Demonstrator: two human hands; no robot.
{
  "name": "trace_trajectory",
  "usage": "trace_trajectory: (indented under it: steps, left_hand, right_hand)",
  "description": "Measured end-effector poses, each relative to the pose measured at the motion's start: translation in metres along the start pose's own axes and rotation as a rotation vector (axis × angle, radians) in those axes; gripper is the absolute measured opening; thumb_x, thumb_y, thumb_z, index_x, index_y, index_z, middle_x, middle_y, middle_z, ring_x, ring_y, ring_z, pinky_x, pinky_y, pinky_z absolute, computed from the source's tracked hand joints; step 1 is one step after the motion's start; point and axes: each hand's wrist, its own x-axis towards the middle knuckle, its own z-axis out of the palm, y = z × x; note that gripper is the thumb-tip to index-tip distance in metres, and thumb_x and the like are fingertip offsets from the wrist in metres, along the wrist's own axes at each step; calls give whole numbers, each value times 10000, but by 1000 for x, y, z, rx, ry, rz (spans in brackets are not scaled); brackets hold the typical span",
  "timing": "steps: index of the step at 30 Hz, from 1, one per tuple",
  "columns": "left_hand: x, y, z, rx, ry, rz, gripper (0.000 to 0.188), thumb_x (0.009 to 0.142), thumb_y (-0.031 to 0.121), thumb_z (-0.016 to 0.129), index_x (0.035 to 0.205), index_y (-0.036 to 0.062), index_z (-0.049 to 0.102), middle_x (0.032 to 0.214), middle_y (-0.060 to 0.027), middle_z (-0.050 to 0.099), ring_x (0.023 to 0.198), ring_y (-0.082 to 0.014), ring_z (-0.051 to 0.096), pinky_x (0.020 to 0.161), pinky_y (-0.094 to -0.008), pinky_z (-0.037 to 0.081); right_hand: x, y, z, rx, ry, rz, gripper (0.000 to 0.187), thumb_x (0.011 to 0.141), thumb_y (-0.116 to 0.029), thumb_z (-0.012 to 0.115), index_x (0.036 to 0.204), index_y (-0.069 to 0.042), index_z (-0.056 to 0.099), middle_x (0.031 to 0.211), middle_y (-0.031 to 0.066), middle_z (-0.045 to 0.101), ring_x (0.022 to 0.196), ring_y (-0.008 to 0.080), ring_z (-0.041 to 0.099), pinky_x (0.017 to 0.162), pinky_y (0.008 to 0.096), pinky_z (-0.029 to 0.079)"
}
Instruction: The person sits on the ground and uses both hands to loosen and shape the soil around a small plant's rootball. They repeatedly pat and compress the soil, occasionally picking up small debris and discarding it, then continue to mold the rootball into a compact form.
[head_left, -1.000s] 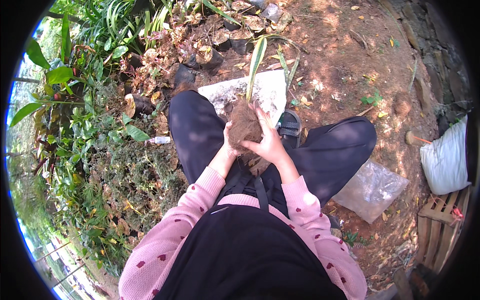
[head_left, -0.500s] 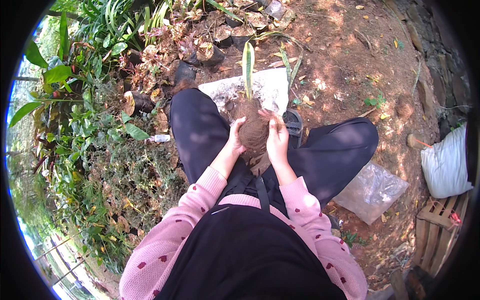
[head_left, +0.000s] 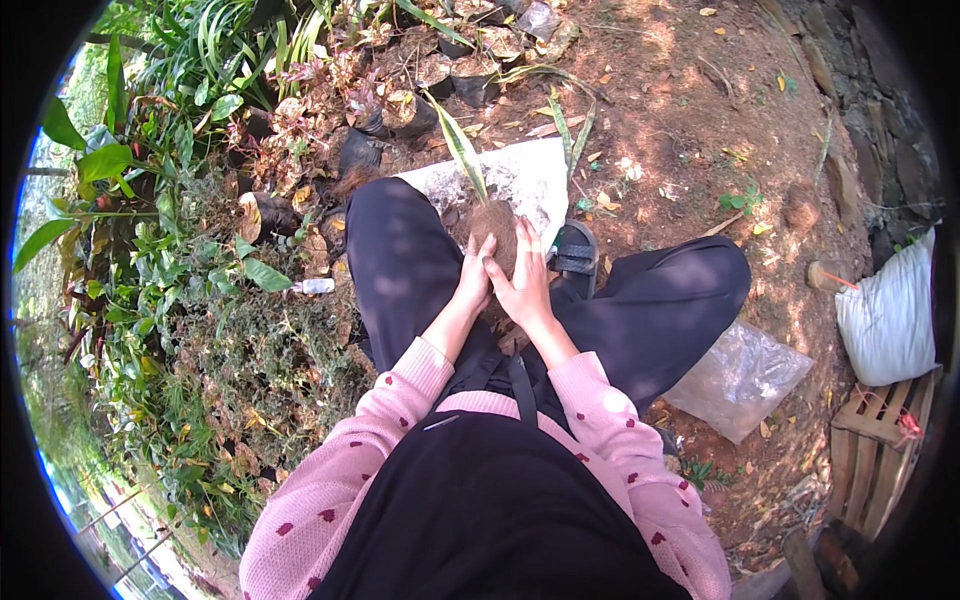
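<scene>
Between my two palms is a rounded ball of brown fibre (head_left: 494, 222). A single stiff green leaf with pale yellow edges, a snake plant cutting (head_left: 462, 147), rises from its top and leans to the left. My left hand (head_left: 474, 278) cups the near left side of the ball, and my right hand (head_left: 524, 285) wraps its right side with the fingers pointing away from me. Part of the ball is hidden behind my fingers. Under it, beyond my lap, lies a white sheet (head_left: 535, 170) with dark soil scattered on it.
Two more striped leaves (head_left: 571, 140) stand beyond the sheet's right corner. Dark planting bags (head_left: 405, 115) and dense plants fill the left. A clear plastic bag (head_left: 740, 385) lies by my right knee. A white sack (head_left: 890, 325) and a wooden crate (head_left: 875, 440) are far right.
The leaf has tipped from upright to leaning left as the fibre ball turned. My right hand has shifted left and inward, closing against the ball nearer my left hand.
</scene>
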Motion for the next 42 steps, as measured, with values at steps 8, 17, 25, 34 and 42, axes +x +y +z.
trace_trajectory:
  steps: [8,17,25,34,42]
  left_hand:
    - [-9,17,19,-89,23,-46,527,862,413,527,1299,130,447,1303,-92,471,1236,-261,418,1034,-428,342]
    - [-7,16,23,-160,-140,-158,523,859,322,538,1285,28,463,1216,-125,563,1104,-256,552,980,-406,427]
    - [6,4,4,-160,-62,-224,409,898,308,515,1193,25,512,1112,-113,603,1005,-230,598,886,-375,496]
    - [7,6,-3,-261,17,-226,283,911,279,521,1100,71,557,1019,-77,623,931,-195,610,814,-349,516]
    - [14,5,-10,-196,231,-295,407,884,430,441,1091,101,562,1052,-108,604,993,-260,587,864,-425,476]
  right_hand:
    - [23,20,-18,753,105,388,649,759,-106,734,1306,28,412,1175,128,576,1067,214,570,945,332,435]
    - [18,14,-20,384,-64,323,400,887,-155,566,1248,10,519,1192,140,577,1150,234,530,997,336,382]
    - [12,6,-13,238,74,121,258,916,-88,499,1126,22,601,1147,162,623,1111,273,579,957,327,423]
    - [11,11,-11,284,-30,-44,290,854,-78,515,1116,-33,630,1176,151,610,1158,311,538,999,388,399]
    - [9,3,-12,44,-283,-107,489,769,-285,689,1222,-130,585,1337,138,495,1241,348,452,1018,427,387]
